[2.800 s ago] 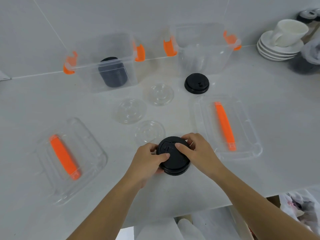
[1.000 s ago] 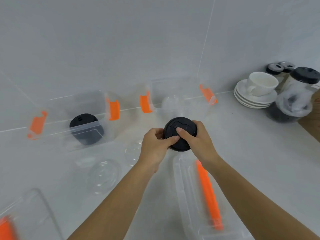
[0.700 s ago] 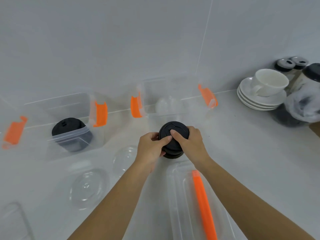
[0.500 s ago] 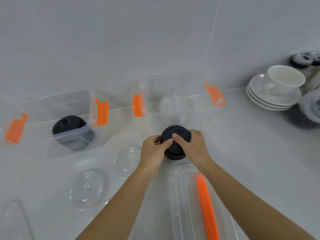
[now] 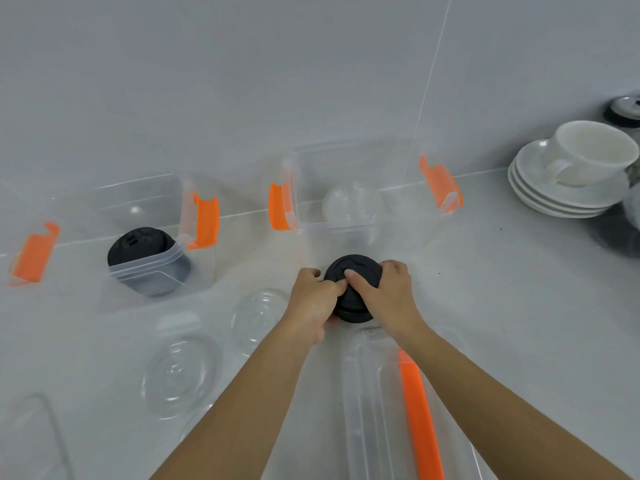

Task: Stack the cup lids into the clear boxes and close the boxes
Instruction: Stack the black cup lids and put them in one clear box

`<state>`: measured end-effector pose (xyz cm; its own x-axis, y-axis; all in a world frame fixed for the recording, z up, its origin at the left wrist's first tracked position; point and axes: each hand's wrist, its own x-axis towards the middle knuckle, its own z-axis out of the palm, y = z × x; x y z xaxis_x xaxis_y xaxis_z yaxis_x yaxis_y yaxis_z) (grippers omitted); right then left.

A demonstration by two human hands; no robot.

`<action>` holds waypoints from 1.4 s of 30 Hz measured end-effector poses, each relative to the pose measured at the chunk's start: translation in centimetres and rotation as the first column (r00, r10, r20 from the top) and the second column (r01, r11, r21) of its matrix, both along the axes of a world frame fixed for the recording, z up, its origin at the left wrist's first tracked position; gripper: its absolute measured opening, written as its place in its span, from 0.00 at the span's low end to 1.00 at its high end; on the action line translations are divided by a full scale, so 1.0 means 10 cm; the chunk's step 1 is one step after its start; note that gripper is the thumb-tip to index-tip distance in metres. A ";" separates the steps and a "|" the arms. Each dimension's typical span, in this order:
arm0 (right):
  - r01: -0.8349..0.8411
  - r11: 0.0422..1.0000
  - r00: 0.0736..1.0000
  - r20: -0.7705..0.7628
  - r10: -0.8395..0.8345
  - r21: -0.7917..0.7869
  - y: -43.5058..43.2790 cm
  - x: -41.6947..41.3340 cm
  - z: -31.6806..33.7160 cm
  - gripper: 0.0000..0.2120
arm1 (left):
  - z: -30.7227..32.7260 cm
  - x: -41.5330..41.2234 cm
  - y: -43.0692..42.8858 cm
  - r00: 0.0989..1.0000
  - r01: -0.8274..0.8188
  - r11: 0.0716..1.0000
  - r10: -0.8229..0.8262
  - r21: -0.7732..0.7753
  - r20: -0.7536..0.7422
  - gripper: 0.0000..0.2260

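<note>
Both hands hold a small stack of black cup lids (image 5: 356, 271) on the white counter, just in front of the right clear box (image 5: 401, 174). My left hand (image 5: 313, 299) grips its left side and my right hand (image 5: 389, 294) its right, both thumbs on top. That right box holds clear dome lids (image 5: 351, 202). The left clear box (image 5: 145, 202) holds a stack of black lids (image 5: 138, 244). Loose clear lids (image 5: 180, 374) (image 5: 258, 315) lie on the counter to the left of my arms.
A clear box cover with an orange handle (image 5: 419, 414) lies under my right forearm; the corner of another cover (image 5: 31, 438) shows at bottom left. A white cup on stacked saucers (image 5: 575, 168) stands at the right, with dark jars behind it. A wall rises behind the boxes.
Both hands carried the black lids from the near counter toward the right box and set them down on another black lid in front of it. The camera tilted up, then down.
</note>
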<state>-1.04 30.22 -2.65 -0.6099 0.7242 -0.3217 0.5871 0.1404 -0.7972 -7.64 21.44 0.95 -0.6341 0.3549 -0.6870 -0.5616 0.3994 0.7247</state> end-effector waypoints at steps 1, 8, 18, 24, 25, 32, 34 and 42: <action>-0.003 1.000 1.000 -0.006 0.003 0.004 -0.01 0.01 0.01 0.28 | 0.01 -0.01 0.00 0.999 -0.008 1.000 0.008 0.006 0.044 0.22; 0.012 0.998 0.992 -0.125 -0.020 -0.060 -0.04 0.06 0.01 0.22 | 0.05 -0.01 -0.10 0.978 -0.047 0.996 0.031 0.076 0.206 0.04; 0.015 0.968 0.929 -0.355 -0.107 -0.252 -0.24 0.04 0.46 0.18 | 0.39 0.06 -0.45 0.986 -0.112 0.975 0.086 0.192 0.141 0.04; -0.048 0.962 0.886 -0.455 -0.084 -0.270 -0.62 -0.07 0.87 0.15 | 0.69 -0.02 -0.88 0.993 -0.081 0.973 0.097 0.214 -0.066 0.09; -0.052 0.962 0.877 -0.473 -0.084 -0.267 -0.69 -0.08 0.93 0.15 | 0.74 -0.05 -0.95 0.991 -0.079 0.968 0.102 0.237 -0.088 0.08; -0.088 0.974 0.838 -0.545 -0.042 -0.210 -1.26 -0.32 1.32 0.12 | 1.08 -0.26 -1.53 0.977 -0.052 0.912 0.132 0.406 -0.169 0.04; -0.094 0.974 0.822 -0.568 -0.041 -0.207 -1.44 -0.44 1.41 0.15 | 1.18 -0.37 -1.71 0.974 -0.049 0.907 0.137 0.418 -0.182 0.04; -0.131 0.978 0.805 -0.593 0.008 -0.164 -2.05 -1.09 1.73 0.21 | 1.58 -0.93 -2.36 0.950 -0.038 0.904 0.165 0.426 -0.266 0.06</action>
